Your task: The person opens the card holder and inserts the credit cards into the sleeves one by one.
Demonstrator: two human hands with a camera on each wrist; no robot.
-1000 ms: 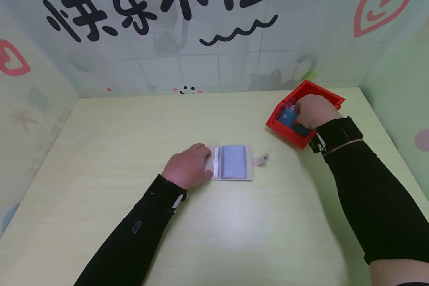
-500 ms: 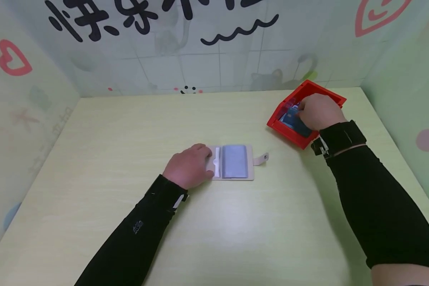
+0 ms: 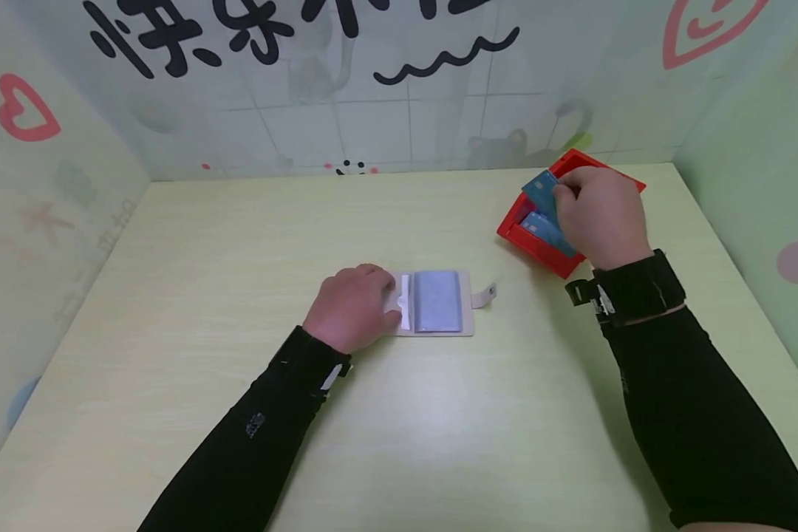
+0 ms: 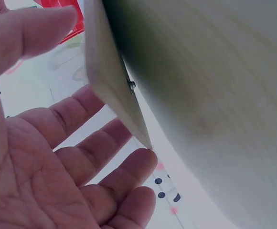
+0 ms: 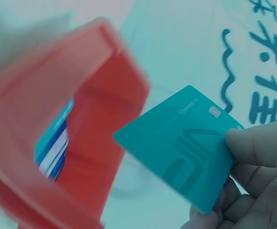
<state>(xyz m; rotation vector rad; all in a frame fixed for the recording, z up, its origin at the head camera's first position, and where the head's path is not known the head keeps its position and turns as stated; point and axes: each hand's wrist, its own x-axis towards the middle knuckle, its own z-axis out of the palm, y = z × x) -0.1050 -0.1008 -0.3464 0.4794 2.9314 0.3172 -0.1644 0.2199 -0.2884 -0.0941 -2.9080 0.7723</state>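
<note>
In the head view, my left hand (image 3: 352,309) holds the left side of a pale, opened card holder (image 3: 467,303) flat on the table, thumb and fingertips at its edge. Clear bluish sleeves (image 3: 437,301) fill its right side. The left wrist view shows the cover's edge (image 4: 107,81) between thumb and fingertips. My right hand (image 3: 601,214) pinches a blue-green bank card (image 3: 541,193) by one end above a red tray. In the right wrist view, the card (image 5: 181,148) shows its chip and large letters, with my thumb (image 5: 253,143) on its face.
The red tray (image 3: 530,245) stands at the back right of the light wooden table (image 3: 253,236), with at least one more blue card (image 3: 547,230) inside. A strap with a snap (image 3: 485,295) sticks out right of the holder. Printed walls enclose the table's back and sides.
My right hand has lifted the bank card out of the red tray, raising it over the tray's left rim. My left hand stays on the card holder with hardly any movement.
</note>
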